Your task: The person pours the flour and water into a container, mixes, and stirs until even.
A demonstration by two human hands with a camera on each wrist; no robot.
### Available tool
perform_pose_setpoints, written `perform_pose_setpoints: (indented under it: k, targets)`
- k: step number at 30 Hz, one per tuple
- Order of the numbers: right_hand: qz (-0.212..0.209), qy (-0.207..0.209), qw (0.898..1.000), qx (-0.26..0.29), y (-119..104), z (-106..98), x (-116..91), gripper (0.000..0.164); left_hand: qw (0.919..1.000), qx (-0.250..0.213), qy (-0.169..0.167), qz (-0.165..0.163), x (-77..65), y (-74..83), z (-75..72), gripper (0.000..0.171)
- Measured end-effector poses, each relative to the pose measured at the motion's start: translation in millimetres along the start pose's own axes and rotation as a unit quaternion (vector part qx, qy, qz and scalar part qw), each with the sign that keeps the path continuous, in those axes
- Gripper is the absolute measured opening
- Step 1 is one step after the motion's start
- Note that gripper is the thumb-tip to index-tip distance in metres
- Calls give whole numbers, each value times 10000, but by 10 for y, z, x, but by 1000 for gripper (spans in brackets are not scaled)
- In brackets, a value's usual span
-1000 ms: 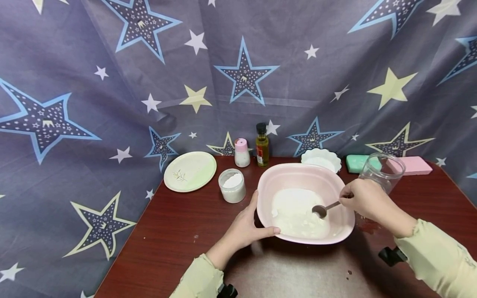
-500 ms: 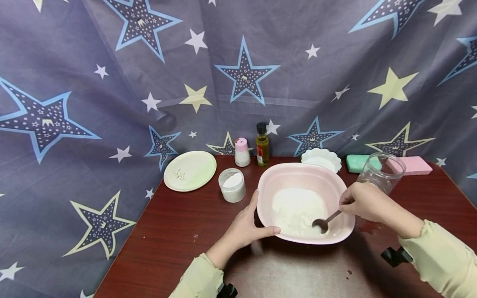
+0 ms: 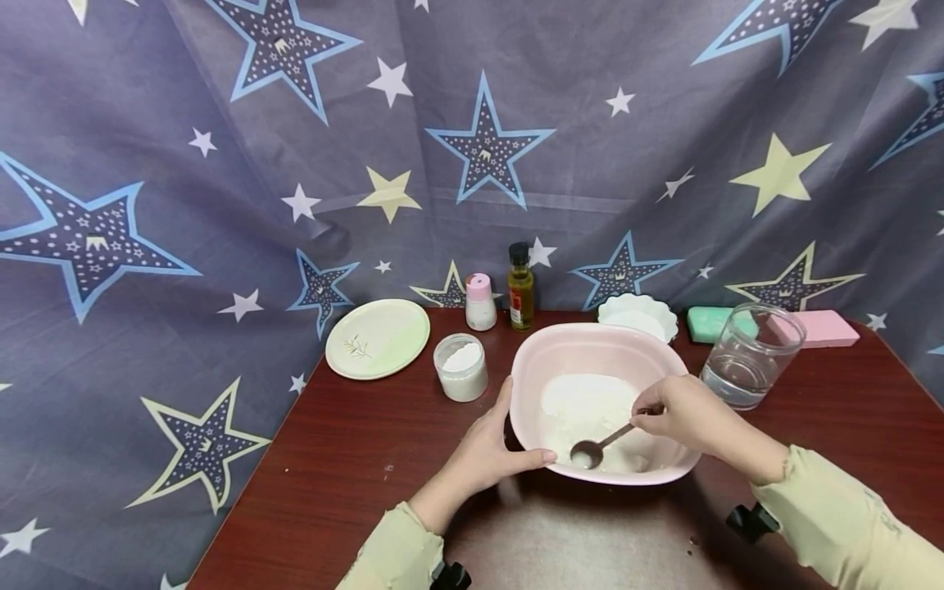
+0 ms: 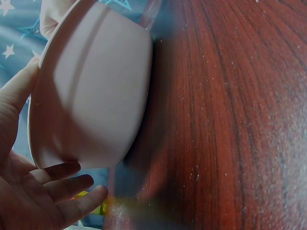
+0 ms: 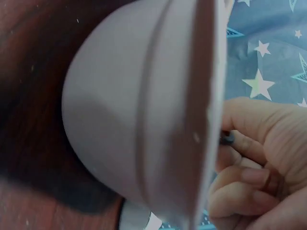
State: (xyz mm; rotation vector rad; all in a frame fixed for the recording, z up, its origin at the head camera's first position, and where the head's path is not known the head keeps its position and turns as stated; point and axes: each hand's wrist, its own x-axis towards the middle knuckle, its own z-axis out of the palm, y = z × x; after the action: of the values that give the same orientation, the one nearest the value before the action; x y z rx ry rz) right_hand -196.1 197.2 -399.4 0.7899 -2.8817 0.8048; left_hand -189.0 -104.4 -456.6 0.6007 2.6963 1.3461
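Observation:
A pink basin (image 3: pixel 534 356) sits on the table with white powder (image 3: pixel 586 397) in it, wet and lumpy toward the front. My left hand (image 3: pixel 479 447) holds the basin's left front corner, thumb on the rim. In the left wrist view its other fingers (image 4: pixel 72 189) lie against and below the outer wall. My right hand (image 3: pixel 689 414) reaches over the right rim and pinches the handle of a dark, round-bowled spoon (image 3: pixel 587 453). The spoon's bowl is down at the mix near the front left wall. In the right wrist view the basin wall (image 5: pixel 115 96) hides the bowl.
Right of the basin stands a clear jar of water (image 3: pixel 741 381). Behind are a green sponge (image 3: pixel 708 324), a pink sponge (image 3: pixel 826 329), a scalloped white dish (image 3: pixel 637 315), an oil bottle (image 3: pixel 520 295) and a pink-capped shaker (image 3: pixel 480 307). Leftward are a powder jar (image 3: pixel 462 378) and a plate (image 3: pixel 376 340).
My right hand has moved left with the spoon, whose bowl went from the basin's right side to the front left. The water jar is now less covered. My left hand has stayed put.

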Motion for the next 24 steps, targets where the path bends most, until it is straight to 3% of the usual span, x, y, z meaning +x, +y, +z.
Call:
perform_pose_setpoints:
  k: [16, 24]
  targets:
    - [72, 803, 9967, 49, -45, 278, 276, 11, 9999, -11, -48, -104, -19, 49, -7, 118]
    - [333, 1191, 9911, -503, -50, 281, 325, 10, 9999, -7, -31, -125, -16, 62, -9, 119]
